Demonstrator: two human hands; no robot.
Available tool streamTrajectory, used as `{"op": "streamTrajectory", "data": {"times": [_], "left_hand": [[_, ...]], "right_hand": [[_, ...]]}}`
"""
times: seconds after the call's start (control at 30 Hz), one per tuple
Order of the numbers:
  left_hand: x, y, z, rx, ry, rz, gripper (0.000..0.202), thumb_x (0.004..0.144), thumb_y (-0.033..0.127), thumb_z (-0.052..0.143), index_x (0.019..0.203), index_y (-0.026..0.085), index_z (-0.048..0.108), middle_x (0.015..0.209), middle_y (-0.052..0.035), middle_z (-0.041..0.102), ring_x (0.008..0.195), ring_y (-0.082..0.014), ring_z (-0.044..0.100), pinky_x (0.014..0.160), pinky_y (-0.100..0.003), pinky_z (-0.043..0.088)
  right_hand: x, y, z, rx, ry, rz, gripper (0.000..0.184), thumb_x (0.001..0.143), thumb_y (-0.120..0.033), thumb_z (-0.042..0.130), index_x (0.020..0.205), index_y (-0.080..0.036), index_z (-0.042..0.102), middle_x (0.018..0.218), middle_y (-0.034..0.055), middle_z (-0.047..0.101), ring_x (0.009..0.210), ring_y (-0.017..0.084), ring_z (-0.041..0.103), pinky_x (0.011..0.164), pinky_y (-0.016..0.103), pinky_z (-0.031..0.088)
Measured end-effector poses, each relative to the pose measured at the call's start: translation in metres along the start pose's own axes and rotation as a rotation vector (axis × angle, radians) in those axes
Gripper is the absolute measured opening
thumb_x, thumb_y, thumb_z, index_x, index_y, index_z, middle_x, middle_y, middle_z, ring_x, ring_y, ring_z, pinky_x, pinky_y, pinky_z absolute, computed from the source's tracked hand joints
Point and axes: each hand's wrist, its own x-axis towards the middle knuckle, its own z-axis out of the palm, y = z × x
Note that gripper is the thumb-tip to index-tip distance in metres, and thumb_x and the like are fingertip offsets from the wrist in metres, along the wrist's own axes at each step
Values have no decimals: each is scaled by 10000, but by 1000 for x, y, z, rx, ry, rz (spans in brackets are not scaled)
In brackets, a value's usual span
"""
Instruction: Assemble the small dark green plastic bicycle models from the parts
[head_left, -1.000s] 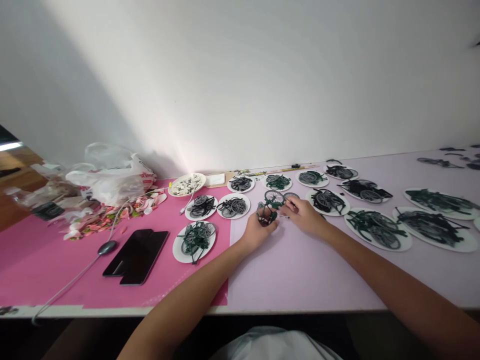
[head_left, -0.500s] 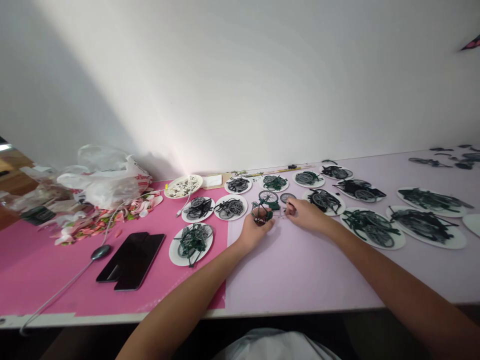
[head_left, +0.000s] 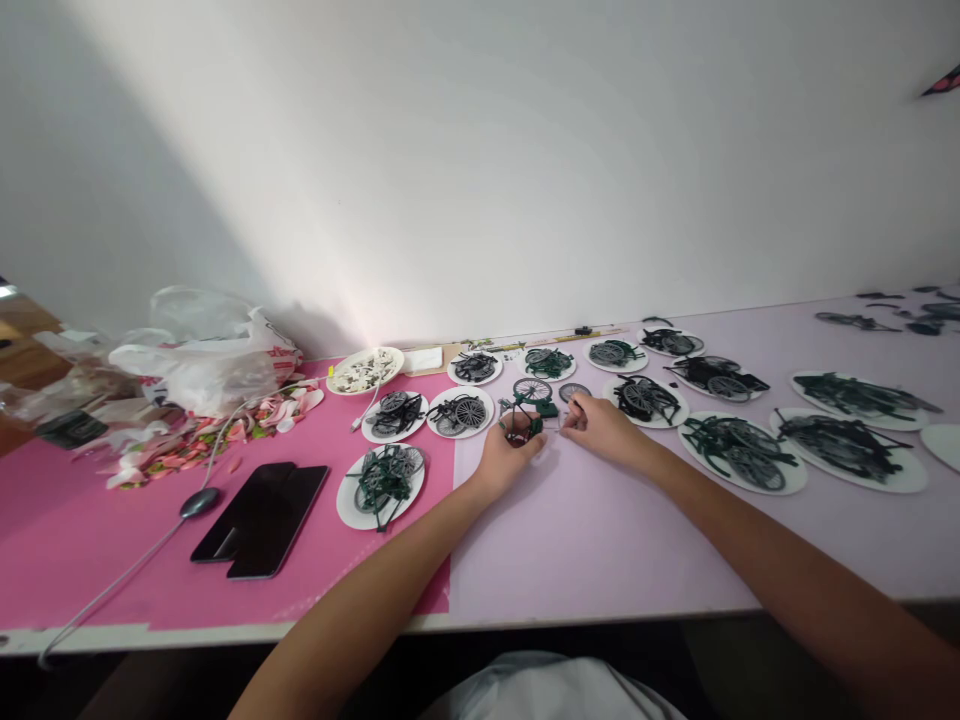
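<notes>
**Held item.** The green model bicycle [head_left: 527,412] is a small, partly assembled plastic miniature with a dark green frame. One grey spoked wheel stands upright at its far end. It is held just above the lilac table surface [head_left: 600,540], at the middle of the scene, immediately right of the pink mat [head_left: 90,540].

**Grip.** The left hand [head_left: 504,455] is curled closed around the near, lower part of the model, with thumb and fingers wrapped on the frame. The right hand [head_left: 600,428] lies just to the model's right, with its fingertips drawn together and pointing at the frame. It cannot be told whether they pinch a small part or only touch the model.

**Surroundings.**
- A loose grey wheel [head_left: 574,392] lies flat on the table just beyond the right hand.
- White plates of green and black bicycle parts ring the work area. The left near plate [head_left: 380,482] lies on the mat, and two more [head_left: 460,411] lie just left of the model. A far row [head_left: 550,362] runs along the wall, and larger plates [head_left: 741,455] extend to the right.
- A bowl of small pale parts [head_left: 365,370] sits at the far left of the rows.
- A dark phone [head_left: 259,518] lies flat on the mat, with a grey cable [head_left: 120,585] beside it.
- Plastic bags [head_left: 206,360] and pink scraps [head_left: 187,440] occupy the far left.

**Obstructions.** The plates crowd the model on its left and far sides. The table near the forearms is bare.
</notes>
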Motion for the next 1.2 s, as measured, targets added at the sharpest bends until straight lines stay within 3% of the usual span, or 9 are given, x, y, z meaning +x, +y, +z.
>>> {"op": "streamTrajectory", "data": {"times": [0.2,0.5,1.2], "left_hand": [[3,4,-5,-58,2,-33,391,686,362,867,948,144,675,923,-63,693,811,-155,627,767,-283,493],[2,19,-12,-128,-114,-103,423,659,376,880,982,140,741,841,-46,702,746,-151,625,757,-290,494],[1,20,-10,-163,-132,-126,455,642,354,896,1006,121,752,832,-34,685,761,-150,611,803,-302,486]], "right_hand": [[-3,-1,0,48,-65,-54,223,805,-246,640,859,-262,425,856,-3,713,710,189,656,609,269,412],[-4,-1,-3,77,-149,-114,223,820,-270,617,906,-269,412,902,8,711,690,184,629,620,286,440],[-4,-1,-5,125,-227,-35,243,912,-367,592,959,-264,377,1006,62,721,864,234,679,765,337,500]]}}
